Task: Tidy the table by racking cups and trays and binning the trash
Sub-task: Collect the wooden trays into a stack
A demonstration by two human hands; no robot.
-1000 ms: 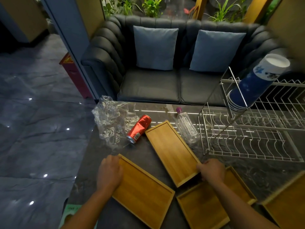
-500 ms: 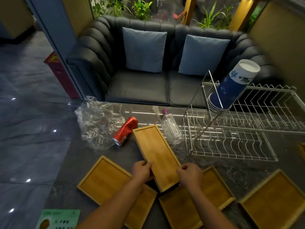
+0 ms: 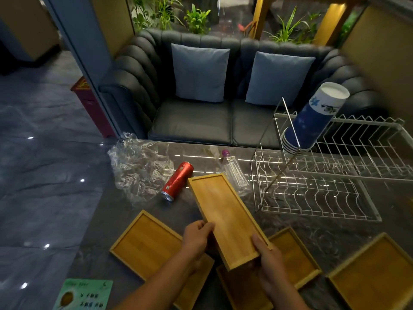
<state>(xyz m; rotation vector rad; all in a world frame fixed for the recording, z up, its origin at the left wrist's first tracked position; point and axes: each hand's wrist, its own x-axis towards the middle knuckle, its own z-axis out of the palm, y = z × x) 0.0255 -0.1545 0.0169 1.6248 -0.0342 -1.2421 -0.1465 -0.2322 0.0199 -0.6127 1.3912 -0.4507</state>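
On the far left of the dark marbled table [image 3: 223, 153] lie crumpled clear plastic wrap [image 3: 138, 166], a red drink can [image 3: 177, 181] and a clear plastic bottle [image 3: 233, 171]. The raised far end of the long bamboo tray [image 3: 225, 218] could sweep the bottle or snag the white wire rack [image 3: 317, 189] to its right. The left hand [image 3: 196, 238] and right hand [image 3: 268, 258] clamp the tray's near end, lifted above other trays.

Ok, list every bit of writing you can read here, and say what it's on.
None reads clearly.
Green card: dark characters, too blurred to read.
Red can: small print, too small.
Stacked blue paper cups: dark marking on the white band, illegible.
Red box on the floor: gold marking, illegible.
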